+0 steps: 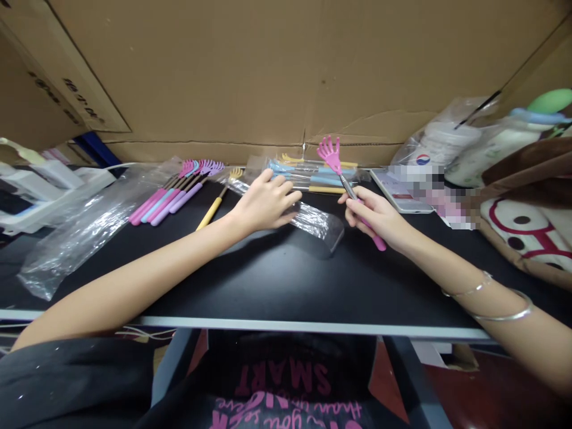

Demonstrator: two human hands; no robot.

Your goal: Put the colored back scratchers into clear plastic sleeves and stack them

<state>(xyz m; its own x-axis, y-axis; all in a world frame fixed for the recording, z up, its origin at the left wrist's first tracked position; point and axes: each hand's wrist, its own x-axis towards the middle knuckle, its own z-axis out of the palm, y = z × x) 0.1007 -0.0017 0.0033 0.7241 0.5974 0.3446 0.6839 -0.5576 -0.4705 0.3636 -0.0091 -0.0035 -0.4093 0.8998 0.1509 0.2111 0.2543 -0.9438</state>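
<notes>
Back scratchers [170, 206], pink, blue and purple, lie beside a yellow scratcher [209, 214]. The left hand [267, 202] touches a clear bag [317, 225]; I can't tell if it's pinching. The right hand [369, 213] grips a tilted pink scratcher [332, 159] with a silver neck and hand-shaped top, over the black table [268, 292].

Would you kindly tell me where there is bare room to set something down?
Bare desk lies between the clear wrapper and the front edge. It's crowded along the cardboard, with scratchers left and middle, bagged cup right.
</notes>
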